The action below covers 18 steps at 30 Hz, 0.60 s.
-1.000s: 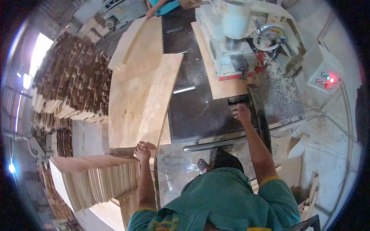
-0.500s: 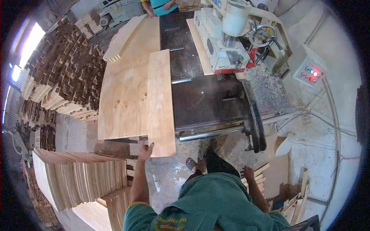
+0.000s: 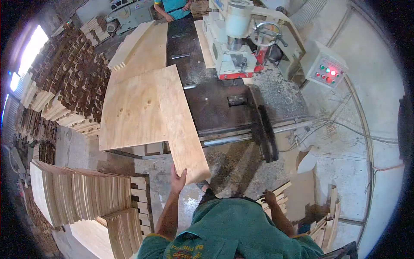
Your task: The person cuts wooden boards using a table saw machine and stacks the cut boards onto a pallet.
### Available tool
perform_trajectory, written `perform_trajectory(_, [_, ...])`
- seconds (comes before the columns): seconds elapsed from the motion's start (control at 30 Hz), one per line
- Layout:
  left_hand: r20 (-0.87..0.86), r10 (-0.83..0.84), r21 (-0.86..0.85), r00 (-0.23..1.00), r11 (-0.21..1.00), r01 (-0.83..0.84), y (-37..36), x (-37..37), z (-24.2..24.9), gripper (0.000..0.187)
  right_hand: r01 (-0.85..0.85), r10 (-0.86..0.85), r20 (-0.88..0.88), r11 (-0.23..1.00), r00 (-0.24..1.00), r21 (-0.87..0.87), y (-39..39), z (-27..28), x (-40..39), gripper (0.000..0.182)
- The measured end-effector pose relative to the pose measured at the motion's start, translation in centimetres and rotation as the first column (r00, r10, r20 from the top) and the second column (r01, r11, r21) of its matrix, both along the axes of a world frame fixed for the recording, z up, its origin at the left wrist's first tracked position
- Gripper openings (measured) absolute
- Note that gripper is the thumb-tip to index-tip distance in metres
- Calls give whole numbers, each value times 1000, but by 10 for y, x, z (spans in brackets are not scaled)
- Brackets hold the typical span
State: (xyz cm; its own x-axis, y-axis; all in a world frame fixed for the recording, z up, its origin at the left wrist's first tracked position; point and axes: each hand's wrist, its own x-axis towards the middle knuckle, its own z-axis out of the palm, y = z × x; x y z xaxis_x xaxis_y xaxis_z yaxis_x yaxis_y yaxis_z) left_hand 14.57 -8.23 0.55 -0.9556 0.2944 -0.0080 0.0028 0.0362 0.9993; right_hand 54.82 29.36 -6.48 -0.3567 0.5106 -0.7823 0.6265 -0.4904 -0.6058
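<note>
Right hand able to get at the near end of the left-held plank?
Probably yes: the near end of the plank juts toward the body, its right corner uncovered, and nothing visible blocks the right hand. The left hand is on the opposite edge.

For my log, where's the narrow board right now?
In the head view, the narrow board is just left of centre, near end in the left hand, far end over the wide sheet.
</note>
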Motion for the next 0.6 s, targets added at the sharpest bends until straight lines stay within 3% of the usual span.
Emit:
perform_trajectory(0.13, [149, -15, 73, 989, 997, 4, 22, 91, 4, 75, -82, 82, 6, 997, 997, 4, 26, 4, 9, 46])
perform_trajectory(0.23, [245, -8, -23, 969, 1000, 14, 41, 158, 13, 76, -159, 160, -46, 987, 986, 18, 43, -4, 26, 45])
perform_trajectory(0.3, [231, -45, -26, 972, 998, 53, 61, 196, 31, 74, -185, 178, -236, 983, 955, -8, 51, -22, 40, 43])
perform_trajectory(0.37, [353, -13, -33, 936, 999, 26, 64, 236, -11, 74, -212, 200, -163, 976, 966, -57, 56, -18, 37, 40])
perform_trajectory(0.43, [364, -28, -45, 931, 998, 48, 74, 265, -14, 75, -241, 233, -87, 965, 969, -101, 57, -32, 49, 36])
perform_trajectory(0.5, [375, -44, -43, 926, 997, 65, 88, 289, -9, 76, -238, 164, -371, 958, 914, -161, 67, -93, 69, 44])
perform_trajectory(0.57, [388, -81, 31, 918, 997, 75, 110, 298, 9, 78, -181, 106, -365, 967, 925, -178, 71, -104, 76, 43])
perform_trajectory(0.6, [376, -88, -178, 922, 970, 165, 121, 297, 35, 80, -206, 144, -331, 965, 932, -161, 73, -87, 69, 43])
